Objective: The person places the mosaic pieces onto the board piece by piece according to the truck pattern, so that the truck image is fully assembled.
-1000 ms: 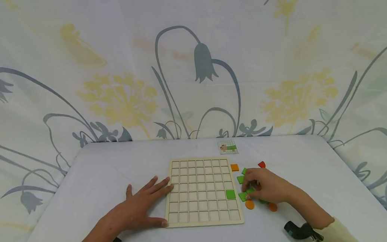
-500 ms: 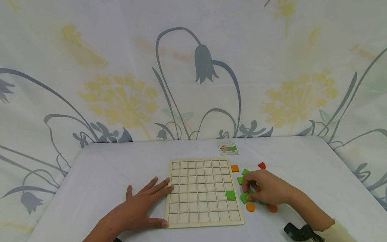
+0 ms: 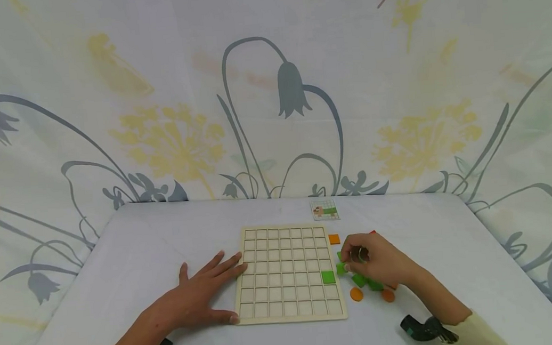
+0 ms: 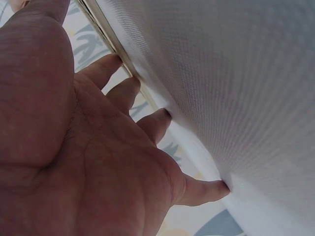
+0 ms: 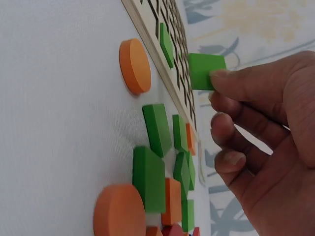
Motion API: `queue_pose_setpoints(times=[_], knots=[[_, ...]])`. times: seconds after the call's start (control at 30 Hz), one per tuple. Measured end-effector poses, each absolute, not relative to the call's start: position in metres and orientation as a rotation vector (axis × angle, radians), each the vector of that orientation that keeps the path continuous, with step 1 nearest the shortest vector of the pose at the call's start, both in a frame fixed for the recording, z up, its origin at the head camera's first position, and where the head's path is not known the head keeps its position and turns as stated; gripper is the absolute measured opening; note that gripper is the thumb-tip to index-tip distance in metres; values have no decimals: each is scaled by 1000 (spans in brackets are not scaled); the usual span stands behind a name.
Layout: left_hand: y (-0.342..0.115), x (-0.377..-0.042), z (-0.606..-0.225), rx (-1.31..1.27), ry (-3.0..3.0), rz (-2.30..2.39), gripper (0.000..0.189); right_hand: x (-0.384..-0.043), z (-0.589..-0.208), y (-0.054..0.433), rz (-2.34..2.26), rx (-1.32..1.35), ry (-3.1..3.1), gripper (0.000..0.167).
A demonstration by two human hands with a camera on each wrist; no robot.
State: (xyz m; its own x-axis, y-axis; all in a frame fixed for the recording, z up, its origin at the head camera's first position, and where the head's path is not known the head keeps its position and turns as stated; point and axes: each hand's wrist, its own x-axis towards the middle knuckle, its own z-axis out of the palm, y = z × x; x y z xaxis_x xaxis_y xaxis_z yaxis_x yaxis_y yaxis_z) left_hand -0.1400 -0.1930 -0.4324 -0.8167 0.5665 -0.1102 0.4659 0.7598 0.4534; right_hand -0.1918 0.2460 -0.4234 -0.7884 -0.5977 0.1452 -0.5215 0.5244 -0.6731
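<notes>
A wooden grid board (image 3: 284, 292) lies on the table, with one green square tile (image 3: 329, 277) in a cell near its right edge. My left hand (image 3: 200, 295) rests spread at the board's left side, fingertips and thumb touching the edge. In the left wrist view, the fingers (image 4: 123, 93) are straight and hold nothing. To the right of the board my right hand (image 3: 378, 259) pinches another green square tile (image 5: 204, 71) between thumb and fingers. In the right wrist view this tile is lifted off the table, beside the board.
Loose green tiles (image 5: 150, 179), orange discs (image 5: 134, 66) and orange squares (image 5: 171, 201) lie right of the board. An orange square tile (image 3: 334, 239) sits by its upper right edge. A small picture card (image 3: 324, 210) lies behind the board. Red pieces are partly hidden.
My right hand has risen slightly from the pile and shifted toward the board with a green tile between its fingers, uncovering more green pieces below. The left hand has stayed in place.
</notes>
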Motion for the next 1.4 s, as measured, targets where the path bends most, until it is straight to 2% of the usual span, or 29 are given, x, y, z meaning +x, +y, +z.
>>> queue_pose_setpoints(times=[0.43,0.87,1.2,1.4], knots=[[-193,-141,-434,794,2713,610,100,-197,-439,222,-1301,-650,2744,17],[-193,-141,-435,794,2717,600,100,-196,-448,217,-1190,-715,2769,9],[-193,-139,-432,814,2730,596,100,-195,-447,218,-1151,-783,2784,8],[-193,-140,-434,814,2727,597,100,-196,-438,224,-1147,-717,2831,11]])
